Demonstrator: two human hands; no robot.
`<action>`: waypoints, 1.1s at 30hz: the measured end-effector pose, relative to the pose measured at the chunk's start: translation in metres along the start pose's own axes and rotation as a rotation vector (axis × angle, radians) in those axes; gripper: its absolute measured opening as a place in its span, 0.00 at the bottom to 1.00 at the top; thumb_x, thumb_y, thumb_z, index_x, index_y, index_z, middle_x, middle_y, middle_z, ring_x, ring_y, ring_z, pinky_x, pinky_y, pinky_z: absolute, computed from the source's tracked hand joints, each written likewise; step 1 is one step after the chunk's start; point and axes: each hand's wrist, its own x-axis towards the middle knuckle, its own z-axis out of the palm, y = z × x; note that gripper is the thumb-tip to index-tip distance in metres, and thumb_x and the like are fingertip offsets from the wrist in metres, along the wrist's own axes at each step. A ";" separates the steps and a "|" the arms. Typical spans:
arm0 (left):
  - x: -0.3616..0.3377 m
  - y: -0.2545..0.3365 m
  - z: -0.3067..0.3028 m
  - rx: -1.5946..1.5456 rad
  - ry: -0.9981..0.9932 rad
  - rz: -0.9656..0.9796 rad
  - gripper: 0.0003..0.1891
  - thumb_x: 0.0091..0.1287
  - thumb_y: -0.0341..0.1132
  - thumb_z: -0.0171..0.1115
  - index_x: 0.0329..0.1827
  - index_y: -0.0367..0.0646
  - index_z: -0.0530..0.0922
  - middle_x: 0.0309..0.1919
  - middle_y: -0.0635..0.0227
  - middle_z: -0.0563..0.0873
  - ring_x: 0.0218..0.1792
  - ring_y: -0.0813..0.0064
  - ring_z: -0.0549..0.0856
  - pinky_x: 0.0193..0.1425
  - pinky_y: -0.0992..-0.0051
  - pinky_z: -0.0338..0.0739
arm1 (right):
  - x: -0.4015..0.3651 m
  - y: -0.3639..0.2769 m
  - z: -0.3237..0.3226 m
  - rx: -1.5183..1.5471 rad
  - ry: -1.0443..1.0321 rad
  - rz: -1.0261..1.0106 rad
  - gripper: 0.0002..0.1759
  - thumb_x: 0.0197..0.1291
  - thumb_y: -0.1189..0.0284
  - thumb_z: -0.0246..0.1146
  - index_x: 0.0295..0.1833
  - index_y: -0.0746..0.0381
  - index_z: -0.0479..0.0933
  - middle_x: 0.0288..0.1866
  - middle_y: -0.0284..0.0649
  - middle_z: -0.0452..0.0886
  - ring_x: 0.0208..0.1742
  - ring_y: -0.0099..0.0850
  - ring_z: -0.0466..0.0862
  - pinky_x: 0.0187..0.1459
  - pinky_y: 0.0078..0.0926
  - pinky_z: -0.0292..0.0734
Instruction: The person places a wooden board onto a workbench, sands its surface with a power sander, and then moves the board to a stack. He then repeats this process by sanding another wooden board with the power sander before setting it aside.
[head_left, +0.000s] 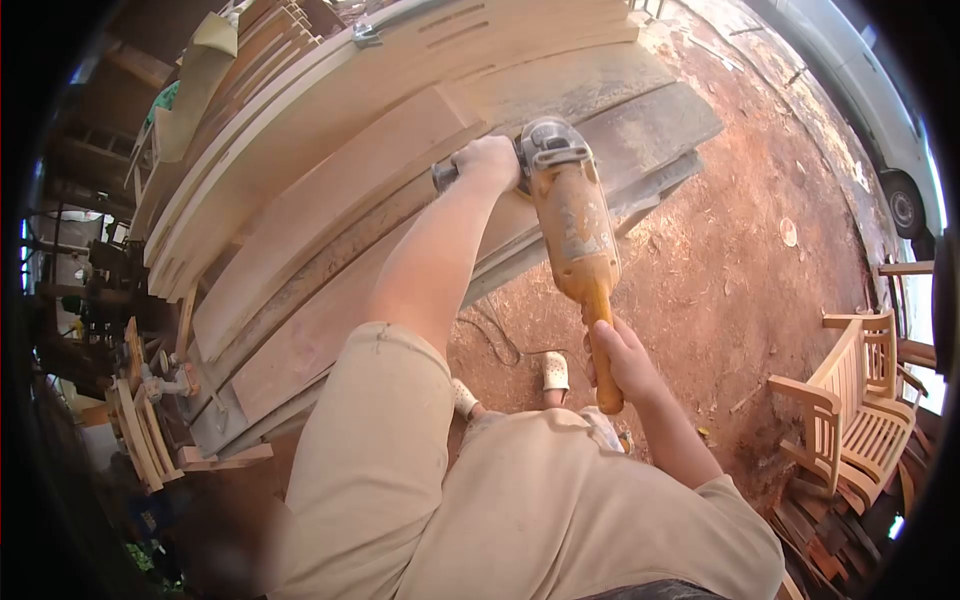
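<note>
A dusty yellow angle grinder (578, 225) lies across the middle of the view, its metal head pointing away from me. My left hand (487, 162) is closed around its dark side handle (445, 178). Lower down, my right hand (628, 362) wraps around the long rear handle. The grinder's head is over the near planks (650, 130) of the workbench; its disc is mostly hidden, so contact cannot be made out. Left of the tool, a broad pale board (330, 220) and a reddish board (310, 360) rest on the bench.
Large slotted wooden panels (300, 110) stand behind the boards. At the lower right is a slatted wooden bench (850, 400) beside scrap wood (820, 540). A cord (495, 335) trails over the dusty ground near my feet. A clamp (170, 380) sits at left; a vehicle (880, 110) is at upper right.
</note>
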 end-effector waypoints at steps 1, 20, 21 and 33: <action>-0.003 0.001 -0.002 -0.027 0.008 -0.011 0.19 0.71 0.37 0.63 0.63 0.49 0.87 0.66 0.60 0.87 0.68 0.57 0.85 0.67 0.48 0.80 | -0.002 0.002 -0.007 -0.011 -0.015 -0.024 0.20 0.81 0.57 0.53 0.63 0.61 0.70 0.44 0.37 0.75 0.28 0.27 0.80 0.30 0.30 0.79; -0.244 -0.365 0.094 -0.261 0.162 -0.628 0.13 0.70 0.35 0.61 0.50 0.46 0.91 0.52 0.55 0.92 0.57 0.54 0.91 0.59 0.53 0.85 | 0.025 0.051 0.198 -0.370 -0.597 0.259 0.18 0.82 0.59 0.54 0.60 0.63 0.70 0.43 0.38 0.75 0.31 0.30 0.82 0.33 0.31 0.81; -0.250 -0.384 0.110 -0.218 0.245 -0.668 0.12 0.71 0.34 0.59 0.47 0.46 0.91 0.50 0.57 0.93 0.55 0.55 0.91 0.56 0.53 0.85 | 0.032 0.055 0.211 -0.379 -0.649 0.251 0.17 0.82 0.59 0.53 0.59 0.63 0.71 0.43 0.38 0.75 0.29 0.31 0.82 0.32 0.31 0.81; -0.346 -0.566 0.148 -0.256 0.289 -0.982 0.12 0.69 0.38 0.62 0.49 0.47 0.91 0.52 0.56 0.92 0.57 0.54 0.91 0.63 0.51 0.83 | 0.051 0.091 0.389 -0.523 -0.806 0.339 0.19 0.82 0.55 0.55 0.59 0.61 0.71 0.42 0.37 0.76 0.29 0.28 0.82 0.31 0.30 0.80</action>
